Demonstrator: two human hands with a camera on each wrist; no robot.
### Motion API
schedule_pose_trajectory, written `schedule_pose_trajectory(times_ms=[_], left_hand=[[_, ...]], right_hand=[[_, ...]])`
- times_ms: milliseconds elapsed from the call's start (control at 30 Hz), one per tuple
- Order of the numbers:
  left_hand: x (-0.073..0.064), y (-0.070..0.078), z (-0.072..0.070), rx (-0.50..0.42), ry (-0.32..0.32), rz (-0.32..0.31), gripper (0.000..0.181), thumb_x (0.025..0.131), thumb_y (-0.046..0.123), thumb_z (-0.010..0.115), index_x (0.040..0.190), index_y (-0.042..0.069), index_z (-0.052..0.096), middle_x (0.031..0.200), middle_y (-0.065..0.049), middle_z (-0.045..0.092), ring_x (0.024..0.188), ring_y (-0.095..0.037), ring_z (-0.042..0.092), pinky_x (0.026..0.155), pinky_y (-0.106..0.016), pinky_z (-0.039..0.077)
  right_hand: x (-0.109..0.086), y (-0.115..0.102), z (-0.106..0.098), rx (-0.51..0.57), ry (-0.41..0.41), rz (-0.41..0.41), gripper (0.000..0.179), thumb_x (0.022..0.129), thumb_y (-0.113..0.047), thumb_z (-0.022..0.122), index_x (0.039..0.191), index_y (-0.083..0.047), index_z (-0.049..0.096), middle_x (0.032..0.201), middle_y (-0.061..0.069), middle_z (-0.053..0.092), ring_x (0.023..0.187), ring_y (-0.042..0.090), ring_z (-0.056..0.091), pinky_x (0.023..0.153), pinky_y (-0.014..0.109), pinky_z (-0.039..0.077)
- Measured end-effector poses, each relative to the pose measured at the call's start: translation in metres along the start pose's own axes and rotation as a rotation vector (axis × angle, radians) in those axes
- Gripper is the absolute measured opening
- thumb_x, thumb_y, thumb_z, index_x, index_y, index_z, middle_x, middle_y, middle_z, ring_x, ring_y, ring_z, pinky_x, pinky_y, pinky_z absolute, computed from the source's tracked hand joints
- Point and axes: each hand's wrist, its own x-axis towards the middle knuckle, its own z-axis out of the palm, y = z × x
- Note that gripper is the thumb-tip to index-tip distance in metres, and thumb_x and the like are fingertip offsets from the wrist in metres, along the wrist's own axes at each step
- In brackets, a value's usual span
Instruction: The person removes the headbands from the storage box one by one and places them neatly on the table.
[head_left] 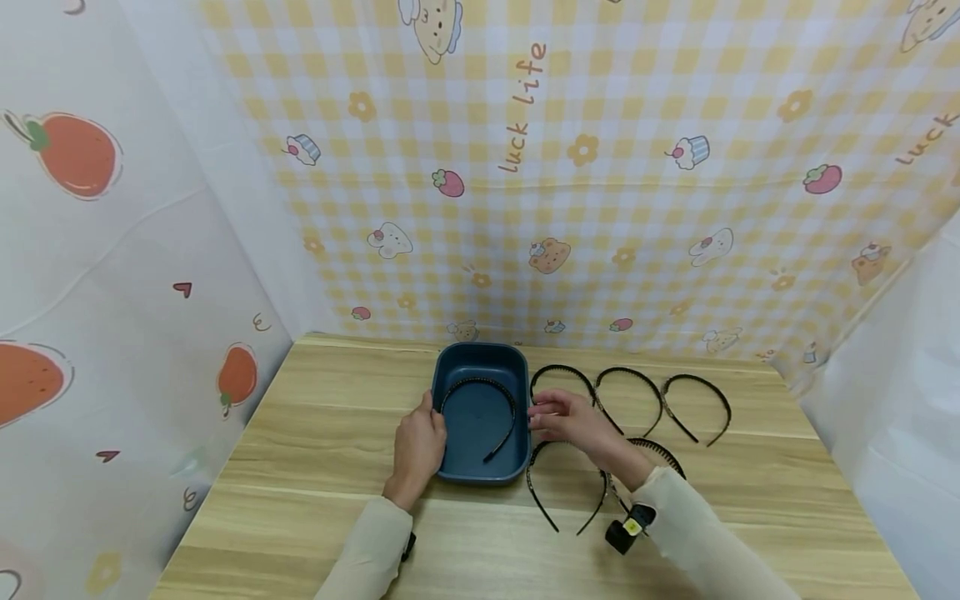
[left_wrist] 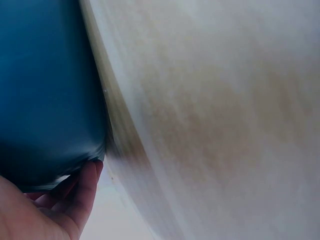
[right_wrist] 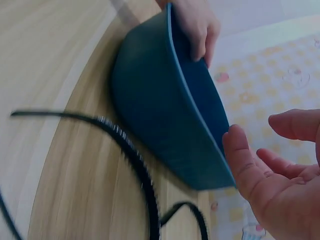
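A dark blue plastic bin (head_left: 480, 476) stands on the table with one black headband (head_left: 480, 381) lying inside it. My left hand (head_left: 418, 446) grips the bin's left wall, thumb on the rim side; in the left wrist view its fingers (left_wrist: 86, 192) curl against the bin's outer side. My right hand (head_left: 573, 425) is beside the bin's right rim, fingers loosely extended and nothing between them. In the right wrist view its thumb is apart from the fingers (right_wrist: 245, 160), and a fingertip is at the rim; whether it touches, I cannot tell.
Several more black headbands lie right of the bin: a back row with one headband (head_left: 697, 377) at its far right, and a front row with a headband (head_left: 542, 506) partly under the right forearm. A checked cloth (head_left: 585, 208) hangs behind the wooden table (head_left: 337, 400).
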Motion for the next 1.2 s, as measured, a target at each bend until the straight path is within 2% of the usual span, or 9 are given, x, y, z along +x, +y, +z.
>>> schedule_pose_trajectory(times_ms=[133, 267, 500, 667, 867, 1067, 1200], left_hand=[[0.0, 0.0, 0.0, 0.001, 0.012, 0.006, 0.042, 0.097, 0.005, 0.052, 0.136, -0.011, 0.053, 0.094, -0.028, 0.069, 0.058, -0.023, 0.059, 0.051, -0.037, 0.047], [0.0, -0.001, 0.001, 0.002, 0.014, 0.007, 0.042, 0.097, 0.005, 0.052, 0.136, -0.011, 0.054, 0.09, -0.027, 0.069, 0.056, -0.022, 0.057, 0.05, -0.036, 0.045], [0.0, 0.0, 0.0, 0.004, 0.022, 0.01, 0.042, 0.097, 0.004, 0.052, 0.135, -0.011, 0.054, 0.089, -0.027, 0.069, 0.057, -0.024, 0.059, 0.052, -0.038, 0.047], [-0.001, 0.0, -0.001, 0.005, 0.013, 0.01, 0.042, 0.097, 0.005, 0.051, 0.136, -0.011, 0.053, 0.093, -0.028, 0.069, 0.059, -0.024, 0.06, 0.053, -0.038, 0.048], [0.0, 0.002, -0.002, 0.001, 0.013, 0.005, 0.042, 0.097, 0.004, 0.052, 0.135, -0.012, 0.053, 0.086, -0.025, 0.068, 0.056, -0.022, 0.057, 0.05, -0.036, 0.046], [0.001, 0.002, 0.0, -0.007, -0.017, -0.021, 0.044, 0.097, 0.006, 0.051, 0.137, -0.012, 0.051, 0.084, -0.023, 0.067, 0.052, -0.018, 0.052, 0.047, -0.032, 0.04], [0.0, 0.002, 0.001, 0.003, -0.008, -0.017, 0.044, 0.097, 0.006, 0.051, 0.137, -0.012, 0.052, 0.087, -0.025, 0.068, 0.054, -0.02, 0.055, 0.048, -0.033, 0.043]], right_hand=[[0.007, -0.005, 0.012, 0.016, -0.05, 0.029, 0.054, 0.101, -0.006, 0.052, 0.147, 0.011, 0.031, 0.143, 0.034, 0.044, 0.121, 0.038, 0.058, 0.095, 0.04, 0.052], [0.014, -0.01, 0.024, 0.049, -0.062, 0.084, 0.061, 0.099, -0.006, 0.055, 0.151, 0.007, 0.025, 0.153, 0.033, 0.031, 0.131, 0.041, 0.049, 0.101, 0.041, 0.048], [0.027, -0.013, 0.045, -0.012, 0.023, 0.135, 0.07, 0.096, -0.018, 0.062, 0.154, -0.001, 0.027, 0.16, 0.025, 0.022, 0.144, 0.039, 0.031, 0.111, 0.053, 0.035], [0.031, -0.015, 0.056, -0.044, 0.047, 0.172, 0.072, 0.096, -0.023, 0.064, 0.154, -0.002, 0.027, 0.162, 0.024, 0.015, 0.148, 0.042, 0.016, 0.115, 0.059, 0.024], [0.038, -0.016, 0.067, -0.033, 0.087, 0.249, 0.084, 0.094, -0.029, 0.065, 0.156, -0.001, 0.016, 0.162, 0.025, 0.01, 0.148, 0.043, 0.015, 0.115, 0.059, 0.021], [0.05, -0.012, 0.074, 0.017, 0.154, 0.298, 0.094, 0.092, -0.025, 0.065, 0.156, 0.004, 0.003, 0.162, 0.027, 0.004, 0.149, 0.042, 0.008, 0.118, 0.056, 0.016], [0.054, -0.012, 0.075, 0.033, 0.202, 0.291, 0.09, 0.091, -0.023, 0.065, 0.155, 0.005, 0.007, 0.162, 0.027, 0.007, 0.149, 0.043, 0.011, 0.118, 0.056, 0.016]])
